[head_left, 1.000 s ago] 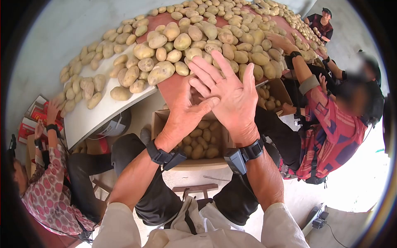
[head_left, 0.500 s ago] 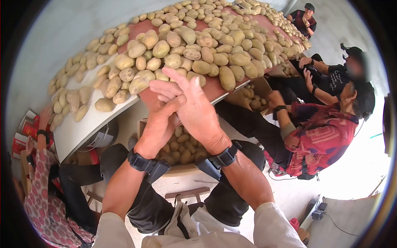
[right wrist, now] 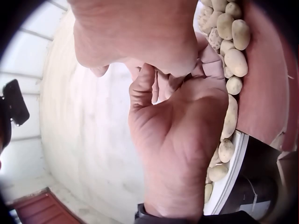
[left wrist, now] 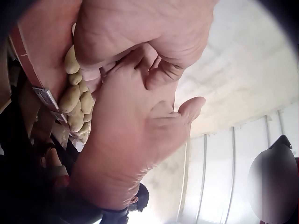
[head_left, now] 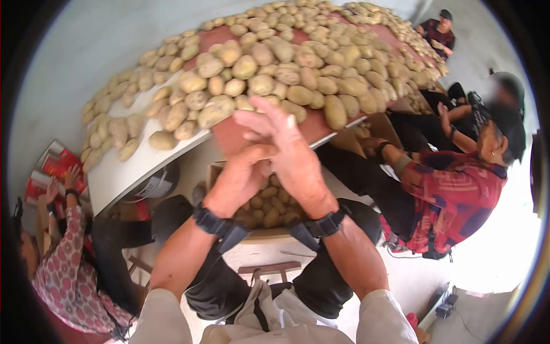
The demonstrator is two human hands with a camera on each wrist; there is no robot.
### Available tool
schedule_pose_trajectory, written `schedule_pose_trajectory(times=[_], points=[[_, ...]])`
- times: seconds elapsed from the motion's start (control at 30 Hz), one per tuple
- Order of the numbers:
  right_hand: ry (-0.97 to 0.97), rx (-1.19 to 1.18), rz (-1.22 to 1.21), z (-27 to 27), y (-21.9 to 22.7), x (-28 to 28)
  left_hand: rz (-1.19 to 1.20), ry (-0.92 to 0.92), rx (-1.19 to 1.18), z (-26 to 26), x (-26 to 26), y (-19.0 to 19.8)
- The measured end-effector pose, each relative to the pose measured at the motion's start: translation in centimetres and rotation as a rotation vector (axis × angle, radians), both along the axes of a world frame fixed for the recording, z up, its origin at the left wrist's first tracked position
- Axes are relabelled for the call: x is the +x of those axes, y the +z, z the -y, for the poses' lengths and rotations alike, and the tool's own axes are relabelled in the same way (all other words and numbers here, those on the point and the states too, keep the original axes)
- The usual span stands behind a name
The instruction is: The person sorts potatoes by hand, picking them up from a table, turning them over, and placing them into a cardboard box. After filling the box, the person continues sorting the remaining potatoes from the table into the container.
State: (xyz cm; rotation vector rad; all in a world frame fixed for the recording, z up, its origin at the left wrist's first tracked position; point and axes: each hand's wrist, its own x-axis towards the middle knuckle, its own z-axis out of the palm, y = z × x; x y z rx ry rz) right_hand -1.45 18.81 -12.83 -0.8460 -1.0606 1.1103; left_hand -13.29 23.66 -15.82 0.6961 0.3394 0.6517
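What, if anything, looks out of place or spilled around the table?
I see nothing spilled. The one mildly odd thing is a potato near the front edge of the white tabletop, where it might roll off if knocked. The left hand and right hand touch each other.

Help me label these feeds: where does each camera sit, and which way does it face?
Head: worn on the head, facing forward and down over potatoes on the table; left hand, right hand, forearms and legs show.
Left wrist: on that wrist, looking past the near left hand to the right hand; potatoes at the picture's left.
Right wrist: on that wrist, looking past the near right hand to the left hand; potatoes at the picture's right.
Both wrist views share both hands.
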Motion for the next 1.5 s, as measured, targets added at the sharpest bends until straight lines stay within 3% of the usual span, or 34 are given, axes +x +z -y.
schedule_pose_trajectory(times=[0.23, 0.37, 0.47, 0.6, 0.77, 0.87, 0.97, 1.07, 1.3, 1.5], points=[[-0.085, 0.071, 0.262, 0.2, 0.4, -0.9, 0.103, -0.035, -0.003, -0.4, 0.4, -0.1], [-0.085, -0.014, 0.115, -0.1, 0.8, -0.9, 0.141, -0.035, -0.006, -0.6, 0.2, -0.8], [-0.084, -0.046, 0.102, 0.1, 0.7, -1.0, 0.166, -0.048, -0.056, 0.0, 0.1, 1.4], [-0.114, -0.009, 0.283, 0.3, 0.7, -1.4, 0.105, 0.042, -0.061, 0.2, 0.1, 1.0], [-0.096, 0.060, 0.388, 0.5, 0.3, -1.3, 0.136, -0.045, -0.042, -0.5, 0.3, -1.3], [-0.095, 0.033, 0.250, 0.4, 0.7, -1.4, 0.143, -0.067, 0.021, -1.0, 0.2, -3.0], [-0.088, -0.091, 0.117, 0.4, 0.5, -0.7, 0.204, -0.078, -0.077, -0.3, 0.3, -0.7], [-0.096, -0.030, 0.224, 0.5, 0.6, -0.9, 0.144, -0.021, -0.026, 0.5, 0.2, 1.4], [-0.089, 0.034, 0.363, 0.9, 0.6, -1.2, 0.153, -0.048, 0.034, -0.5, 0.8, -2.2], [-0.098, 0.037, 0.270, 0.7, 0.8, -1.0, 0.161, -0.083, -0.003, -0.7, 0.9, -2.1]])
